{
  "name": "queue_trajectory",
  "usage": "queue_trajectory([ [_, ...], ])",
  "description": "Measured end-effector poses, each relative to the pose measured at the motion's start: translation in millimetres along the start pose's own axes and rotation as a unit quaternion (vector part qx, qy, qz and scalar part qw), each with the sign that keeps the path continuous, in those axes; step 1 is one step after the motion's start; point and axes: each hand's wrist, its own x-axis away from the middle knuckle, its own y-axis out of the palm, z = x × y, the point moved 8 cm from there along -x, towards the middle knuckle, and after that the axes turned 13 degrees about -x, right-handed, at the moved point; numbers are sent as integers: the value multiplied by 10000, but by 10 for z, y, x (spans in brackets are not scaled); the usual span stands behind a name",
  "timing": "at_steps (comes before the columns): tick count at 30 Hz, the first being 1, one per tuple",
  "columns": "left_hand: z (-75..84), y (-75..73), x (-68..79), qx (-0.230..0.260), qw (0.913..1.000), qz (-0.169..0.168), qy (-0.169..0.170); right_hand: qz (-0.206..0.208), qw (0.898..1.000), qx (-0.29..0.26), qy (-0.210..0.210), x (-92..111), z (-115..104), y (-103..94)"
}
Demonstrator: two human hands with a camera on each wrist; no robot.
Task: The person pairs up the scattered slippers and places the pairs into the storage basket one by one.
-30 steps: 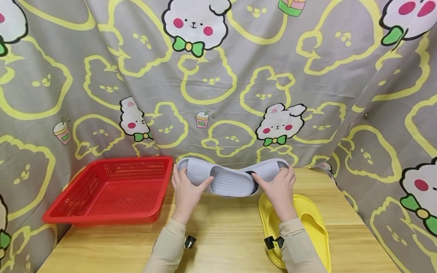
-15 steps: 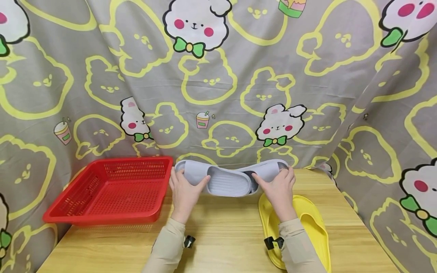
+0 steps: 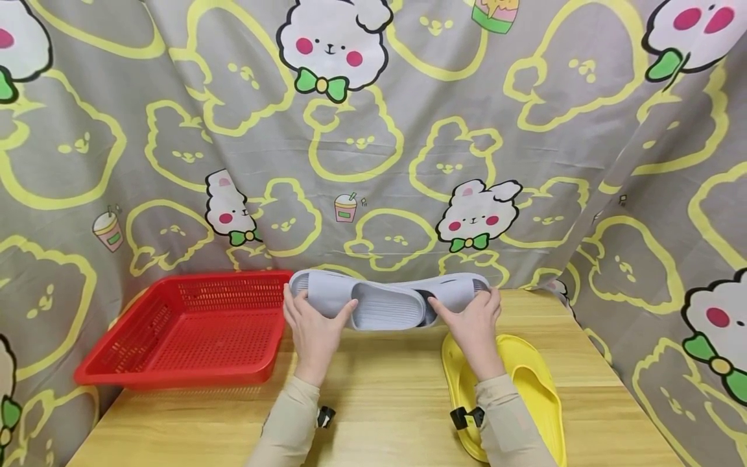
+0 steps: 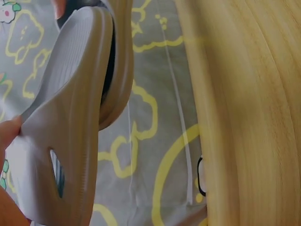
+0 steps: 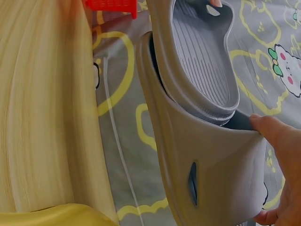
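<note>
Two light grey slippers are held up over the table, toes pointing outward and heel ends overlapping. My left hand [image 3: 315,334] grips the strap of the left grey slipper [image 3: 388,308], thumb on the strap's inner edge. The strap of the right grey slipper [image 3: 458,295] is gripped by my right hand [image 3: 475,327], its thumb inside the opening. In the right wrist view, the heel of the left slipper [image 5: 202,61] lies over the sole of the right slipper [image 5: 216,174] and reaches up to its strap. A side slot shows in the strap of the left slipper [image 4: 70,150].
A red plastic basket [image 3: 210,376] with perforated walls stands on the left of the wooden table [image 3: 385,402]. Yellow slipper footwear [image 3: 539,395] lies at the right, partly hidden under my right forearm. A patterned grey curtain [image 3: 373,194] hangs behind the table.
Both hands have shifted slightly left and up with the grey slippers. The pair has straightened from a shallow V to nearly one line. The basket and yellow footwear stay put.
</note>
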Motion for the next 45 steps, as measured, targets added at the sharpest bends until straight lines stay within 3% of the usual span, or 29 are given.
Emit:
queue_trajectory([
  [7,88,-68,44,-138,9981,502,317,4,10000,-48,23,13,-13,9],
  [13,140,-14,82,-303,9976,420,471,11,10000,2,18,25,-21,20],
  [22,116,65,78,-197,9989,-61,418,228,9994,168,-175,3,-6,-34],
  [31,40,174,59,-365,9945,-963,185,246,9992,213,-220,-9,-7,-52],
  [45,-64,303,82,-470,9880,-1469,-113,334,9988,224,-270,-21,-17,-89],
])
